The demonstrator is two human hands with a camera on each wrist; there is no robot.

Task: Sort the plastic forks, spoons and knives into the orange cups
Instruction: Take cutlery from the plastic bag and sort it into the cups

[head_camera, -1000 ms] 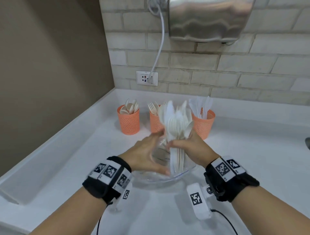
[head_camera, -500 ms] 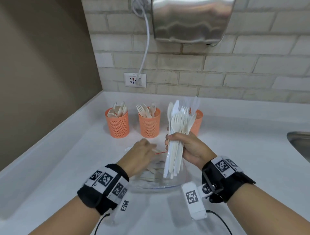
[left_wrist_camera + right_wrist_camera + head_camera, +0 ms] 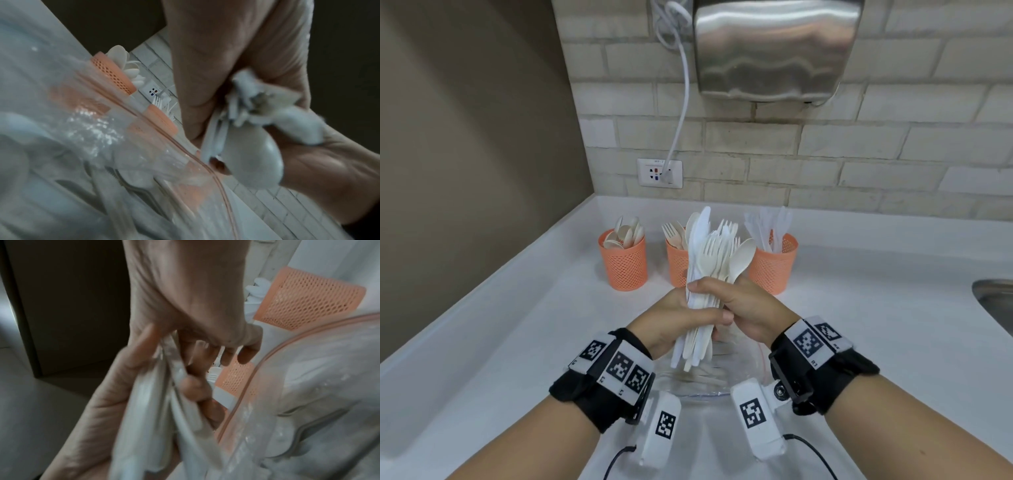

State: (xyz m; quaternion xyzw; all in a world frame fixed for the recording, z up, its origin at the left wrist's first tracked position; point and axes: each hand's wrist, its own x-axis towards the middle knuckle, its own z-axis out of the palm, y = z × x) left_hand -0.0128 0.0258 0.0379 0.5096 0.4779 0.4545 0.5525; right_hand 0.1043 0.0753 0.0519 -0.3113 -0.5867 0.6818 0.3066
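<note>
Both my hands hold one upright bundle of white and cream plastic cutlery [image 3: 710,253], a mix of forks, spoons and knives, above a clear bowl [image 3: 751,363]. My right hand [image 3: 726,294] wraps its fingers round the handles from the right. From the left, my left hand [image 3: 690,318] grips lower down, thumb across the front. More cutlery lies in the bowl. Behind stand three orange mesh cups: the left cup [image 3: 624,265] with spoons, the middle cup [image 3: 675,267] with forks, the right cup [image 3: 774,269] with knives. The right wrist view shows the handles [image 3: 152,410] blurred in my grip.
The white counter [image 3: 517,325] ends at a brown wall on the left and a brick wall behind. A steel hand dryer [image 3: 774,51] hangs above, its cable running to a socket [image 3: 660,173]. A sink edge [image 3: 993,301] shows at the right.
My left hand came up out of the bowl and closed on the bundle that my right hand was holding. The bundle stays upright over the bowl.
</note>
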